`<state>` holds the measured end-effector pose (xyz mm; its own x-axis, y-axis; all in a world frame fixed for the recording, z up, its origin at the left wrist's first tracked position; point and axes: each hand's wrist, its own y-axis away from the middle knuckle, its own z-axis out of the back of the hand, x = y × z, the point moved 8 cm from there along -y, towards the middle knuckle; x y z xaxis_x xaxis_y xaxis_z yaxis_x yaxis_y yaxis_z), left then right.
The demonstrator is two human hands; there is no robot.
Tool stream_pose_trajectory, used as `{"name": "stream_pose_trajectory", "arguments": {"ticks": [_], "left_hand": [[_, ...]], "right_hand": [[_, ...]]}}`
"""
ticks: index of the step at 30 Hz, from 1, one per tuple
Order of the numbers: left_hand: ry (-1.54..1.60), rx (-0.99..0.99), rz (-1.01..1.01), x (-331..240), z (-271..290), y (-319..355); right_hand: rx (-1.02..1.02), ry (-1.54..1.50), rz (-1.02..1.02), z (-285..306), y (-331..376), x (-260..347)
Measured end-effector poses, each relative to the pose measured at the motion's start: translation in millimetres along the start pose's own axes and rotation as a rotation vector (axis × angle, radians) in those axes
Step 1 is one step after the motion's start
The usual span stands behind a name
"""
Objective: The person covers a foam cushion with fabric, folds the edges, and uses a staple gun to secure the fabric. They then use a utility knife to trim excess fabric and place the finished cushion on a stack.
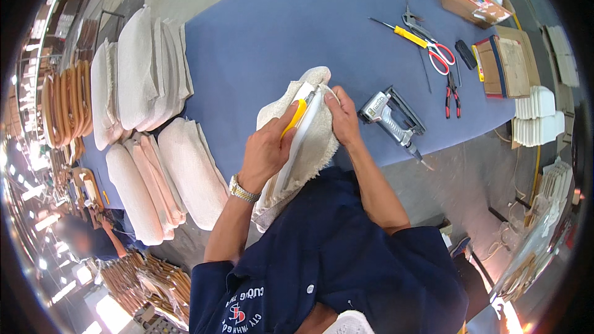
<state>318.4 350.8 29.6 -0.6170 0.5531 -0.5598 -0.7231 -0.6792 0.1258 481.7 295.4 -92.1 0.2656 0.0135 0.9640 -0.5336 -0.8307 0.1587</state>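
My left hand (270, 148), with a metal watch at its wrist, is closed round a yellow utility knife (296, 119). The tip of the knife points up against the upper end of a padded panel (322, 127). That panel is wrapped in cream, nubby fabric with frayed edges, and a white strip (299, 138) shows along its middle. It rests tilted between the table and my body. My right hand (343, 114) is closed on the fabric edge at the panel's upper right, thumb on top.
Right of the panel, a staple gun (393, 119) lies on the blue table (247, 31). Beyond it are red-handled scissors (440, 59), a yellow-handled screwdriver (409, 37), red-handled pliers (453, 99) and cardboard boxes (513, 65). Stacked cream pads (142, 68) stand left; a co-worker (93, 235) is farther left.
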Motion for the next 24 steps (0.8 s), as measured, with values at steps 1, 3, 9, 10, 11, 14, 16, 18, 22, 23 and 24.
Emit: {"name": "stream_pose_trajectory", "arguments": {"ticks": [1, 3, 9, 10, 11, 14, 16, 18, 22, 23, 24], "left_hand": [[0.039, -0.03, 0.005, 0.5, -0.4, 1.6], [0.118, -0.087, 0.013, 1.2, -3.6, 4.9], [0.199, -0.198, 0.042, 7.3, -6.9, 11.1], [0.199, -0.229, 0.009, 6.0, -6.1, 10.7], [0.198, -0.26, -0.022, 5.8, -6.8, 10.4], [0.209, -0.297, -0.045, 8.0, -5.8, 11.4], [0.219, -0.308, -0.034, 10.9, -6.3, 11.8], [0.225, -0.317, -0.022, 12.9, -6.8, 12.0], [0.25, -0.27, 0.024, 16.2, -9.0, 10.7], [0.253, -0.275, 0.02, 16.4, -9.5, 10.5], [0.255, -0.28, 0.013, 15.9, -9.0, 9.7]], "right_hand": [[-0.039, 0.019, 0.031, 0.4, -1.9, 7.3], [-0.075, 0.275, 0.097, 4.7, -1.5, 33.2], [0.015, 0.732, 0.007, -3.4, -5.8, 45.4], [0.016, 0.713, 0.023, -2.9, -6.7, 46.2], [0.017, 0.693, 0.039, -2.0, -7.1, 45.6], [-0.019, 0.596, 0.08, -0.5, -4.5, 37.5], [-0.039, 0.522, 0.096, 1.1, -4.2, 28.7], [-0.046, 0.451, 0.099, 3.8, -4.1, 19.9], [-0.042, 0.359, 0.141, 6.2, -5.6, 10.9], [-0.038, 0.324, 0.129, 6.7, -5.6, 8.1], [-0.035, 0.289, 0.118, 7.4, -6.3, 6.1]]}}
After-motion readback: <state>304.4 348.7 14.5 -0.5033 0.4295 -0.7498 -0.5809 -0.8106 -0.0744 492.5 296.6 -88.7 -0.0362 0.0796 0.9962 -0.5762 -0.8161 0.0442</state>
